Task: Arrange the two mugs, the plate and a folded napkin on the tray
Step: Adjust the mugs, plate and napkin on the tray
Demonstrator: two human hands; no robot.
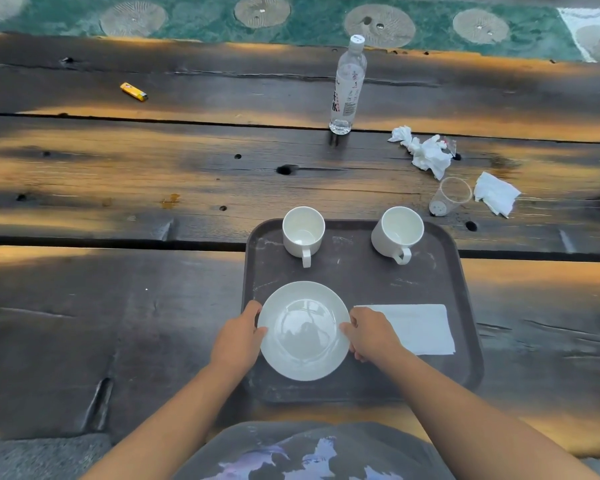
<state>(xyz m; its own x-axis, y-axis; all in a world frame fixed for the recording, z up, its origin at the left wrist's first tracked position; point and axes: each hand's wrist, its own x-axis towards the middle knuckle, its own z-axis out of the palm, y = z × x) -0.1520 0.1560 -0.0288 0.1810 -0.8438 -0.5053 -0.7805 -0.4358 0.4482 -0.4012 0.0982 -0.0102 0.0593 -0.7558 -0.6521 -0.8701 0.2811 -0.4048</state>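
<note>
Bare tray (354,282) lies open between the two mugs (303,231) (398,234) and ahead of the plate (304,330), while the folded napkin (414,328) fills the near right part.

A dark, weathered plank table (153,174) with knots and cracks catches warm orange light in streaks. Beyond its far edge lies green patterned ground (312,26) with round pale discs.

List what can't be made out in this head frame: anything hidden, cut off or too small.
- Left side of the folded napkin: covered by the right hand.
- Plate rim at both sides: under the left hand and right hand, so grip contact is unclear.
- Tray near-left corner: behind the left forearm.
- Water bottle label text: too small to read.
- Clear plastic cup contents: too small to tell.
</note>
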